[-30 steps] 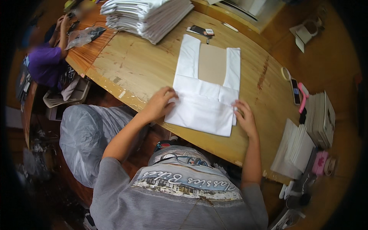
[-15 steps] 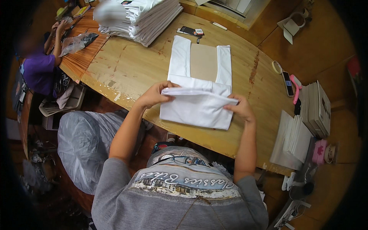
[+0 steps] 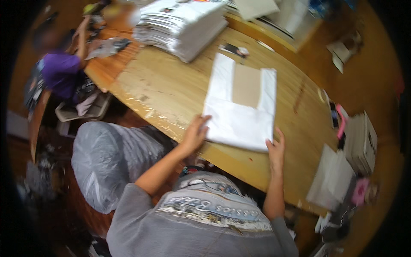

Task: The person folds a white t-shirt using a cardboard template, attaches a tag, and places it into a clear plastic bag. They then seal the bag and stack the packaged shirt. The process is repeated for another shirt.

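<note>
A white garment (image 3: 239,122) lies folded on the wooden table (image 3: 171,92), wrapped around a brown cardboard sheet (image 3: 247,85) whose upper middle shows. My left hand (image 3: 195,132) rests flat at the garment's lower left corner, fingers spread on the cloth edge. My right hand (image 3: 276,147) presses at its lower right corner near the table's front edge. Neither hand grips anything.
A tall stack of folded white garments (image 3: 184,23) stands at the table's far side, with a small dark card (image 3: 234,50) beside it. White packets (image 3: 332,180) and boxes (image 3: 361,141) lie at the right. A clear-plastic-wrapped bundle (image 3: 107,158) sits below the table. A person in purple (image 3: 60,73) is at far left.
The lower half of the garment, lifted between both hands half a second ago, now lies flat on the table. Both hands have moved down to its lower corners.
</note>
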Demonstrator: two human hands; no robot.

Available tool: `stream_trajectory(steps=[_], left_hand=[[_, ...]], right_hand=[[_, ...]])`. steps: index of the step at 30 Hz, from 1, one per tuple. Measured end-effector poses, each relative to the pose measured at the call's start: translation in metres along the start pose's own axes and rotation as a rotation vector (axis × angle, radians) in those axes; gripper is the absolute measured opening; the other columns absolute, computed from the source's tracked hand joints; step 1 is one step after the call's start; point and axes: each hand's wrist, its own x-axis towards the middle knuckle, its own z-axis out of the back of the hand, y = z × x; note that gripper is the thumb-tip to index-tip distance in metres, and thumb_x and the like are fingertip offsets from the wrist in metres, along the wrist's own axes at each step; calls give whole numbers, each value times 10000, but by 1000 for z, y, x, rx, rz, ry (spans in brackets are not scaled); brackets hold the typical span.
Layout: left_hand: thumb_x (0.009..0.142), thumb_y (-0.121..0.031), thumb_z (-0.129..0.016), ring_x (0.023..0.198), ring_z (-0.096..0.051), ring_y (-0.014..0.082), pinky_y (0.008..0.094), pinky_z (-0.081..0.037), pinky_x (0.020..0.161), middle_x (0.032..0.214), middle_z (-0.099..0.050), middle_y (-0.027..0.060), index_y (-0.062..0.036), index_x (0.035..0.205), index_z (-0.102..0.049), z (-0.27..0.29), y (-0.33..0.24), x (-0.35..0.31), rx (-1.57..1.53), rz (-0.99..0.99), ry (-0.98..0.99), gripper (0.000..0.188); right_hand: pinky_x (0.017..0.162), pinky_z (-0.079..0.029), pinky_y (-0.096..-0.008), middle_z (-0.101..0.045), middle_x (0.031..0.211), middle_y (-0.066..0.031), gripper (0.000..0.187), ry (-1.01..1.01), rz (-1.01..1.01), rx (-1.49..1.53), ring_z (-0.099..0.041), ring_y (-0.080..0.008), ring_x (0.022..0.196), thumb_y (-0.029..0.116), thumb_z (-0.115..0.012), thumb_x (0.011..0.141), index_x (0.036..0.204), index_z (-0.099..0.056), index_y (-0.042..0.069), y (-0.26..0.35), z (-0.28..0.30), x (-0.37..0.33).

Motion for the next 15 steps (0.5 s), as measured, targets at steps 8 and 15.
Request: stream_trajectory(steps=[8, 15], left_hand=[[680, -40, -556, 708, -559, 333, 402, -466, 668, 1177, -377, 172, -20, 1159, -390, -3, -23, -4, 293, 89, -12, 507], [688, -91, -571, 808, -546, 319, 402, -447, 724, 1148, -380, 166, -19, 1154, -409, 6, -32, -2, 321, 181, 68, 498]], right_hand=[[717, -434, -244, -500, 874, -76, 468, -183, 85, -114, -481, -142, 722, -142, -462, 737, 1168, -416, 32, -34, 4, -3], [689, -433, -246, -449, 866, -75, 443, -177, 229, -159, -453, -156, 756, -131, -472, 728, 1139, -458, 33, -41, 3, -3]])
